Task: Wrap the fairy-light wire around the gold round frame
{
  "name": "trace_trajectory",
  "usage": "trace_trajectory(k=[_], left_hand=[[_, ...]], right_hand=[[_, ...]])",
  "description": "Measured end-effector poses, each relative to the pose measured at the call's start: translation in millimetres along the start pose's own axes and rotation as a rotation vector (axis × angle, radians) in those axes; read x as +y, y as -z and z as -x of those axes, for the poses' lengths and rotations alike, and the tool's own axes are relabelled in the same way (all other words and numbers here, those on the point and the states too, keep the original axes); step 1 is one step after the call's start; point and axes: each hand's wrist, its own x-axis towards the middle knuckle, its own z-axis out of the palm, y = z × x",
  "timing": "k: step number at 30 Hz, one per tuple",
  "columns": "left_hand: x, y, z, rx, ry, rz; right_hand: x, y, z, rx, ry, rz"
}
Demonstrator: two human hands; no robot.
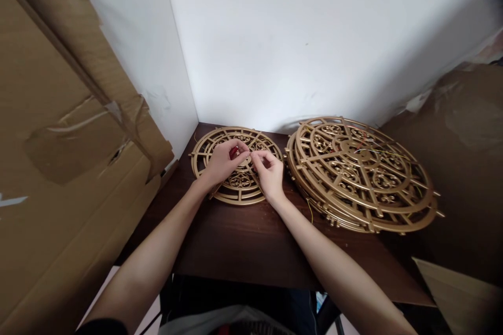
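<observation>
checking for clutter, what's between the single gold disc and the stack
In the head view, only a narrow bare strip of table separates the disc from the stack.

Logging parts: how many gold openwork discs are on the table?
3 at least: one disc under the left hand and right hand; a stack of two or more to its right, lower layers hidden.

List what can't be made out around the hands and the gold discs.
Head view only:
- red piece: mostly covered by the left hand's fingers; too small to identify.
- single gold disc's centre: hidden under both hands; the right hand covers its own fingertips.
- stack of gold discs: count unclear, upper ones cover the lower.
- wires on the stack: too thin to trace.
</observation>
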Motion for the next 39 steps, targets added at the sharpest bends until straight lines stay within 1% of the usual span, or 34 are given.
trace_trajectory(k=[6,15,23,29,39], left_hand=[[2.3,-0.5,0.7,0.030,-0.037,-0.005],[1.9,-4.1,3.1,0.087,-0.082,-0.082],[-0.5,-4.3,2.0,0.120,-0.074,-0.103],[-2.5,-1.4,0.4,0.115,-0.093,-0.096],[-2.8,1.4,0.1,0.099,-0.087,-0.121]], right_hand=[[-1.4,-0.2,0.1,-0.011,-0.013,0.010],[-1.0,-0.8,1.3,-0.015,-0.033,0.005],[-0.4,-1.3,0.3,0.010,-0.050,-0.032],[-2.5,-1.5,0.2,0.036,-0.071,-0.048],[-0.9,-0.7,-1.2,0.038,-0.075,-0.050]])
